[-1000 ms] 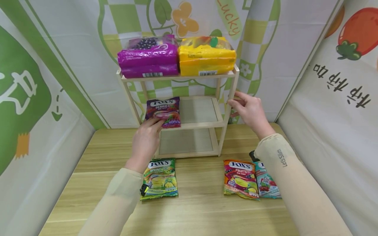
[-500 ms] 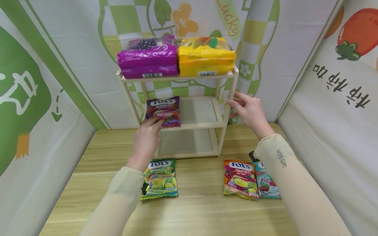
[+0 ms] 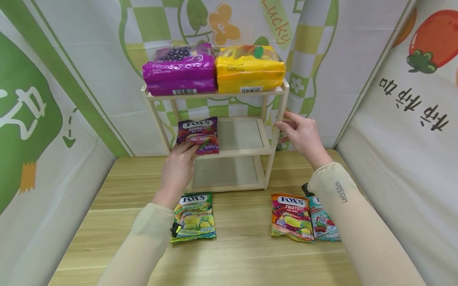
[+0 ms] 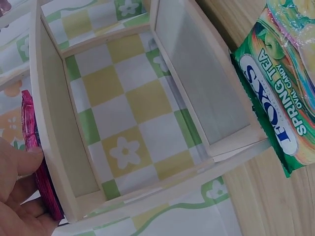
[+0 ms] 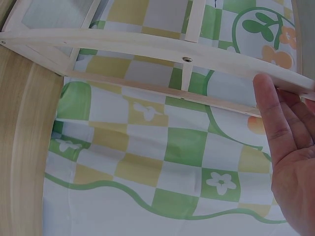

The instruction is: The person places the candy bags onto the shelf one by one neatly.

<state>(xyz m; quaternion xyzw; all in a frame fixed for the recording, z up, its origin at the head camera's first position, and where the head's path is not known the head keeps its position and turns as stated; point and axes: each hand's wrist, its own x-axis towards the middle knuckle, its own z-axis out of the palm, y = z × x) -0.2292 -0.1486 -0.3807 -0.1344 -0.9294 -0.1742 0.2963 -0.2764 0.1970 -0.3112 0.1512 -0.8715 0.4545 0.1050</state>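
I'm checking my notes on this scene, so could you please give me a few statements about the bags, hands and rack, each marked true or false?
1. The left hand pinches the Berries bag at the middle shelf. True.
2. The right hand holds the Fruits bag. False: it touches the rack; that bag lies on the table.
3. The yellow pack sits beside the purple pack. True.
4. The Spring Tea bag lies on the bottom shelf. False: it lies on the table.
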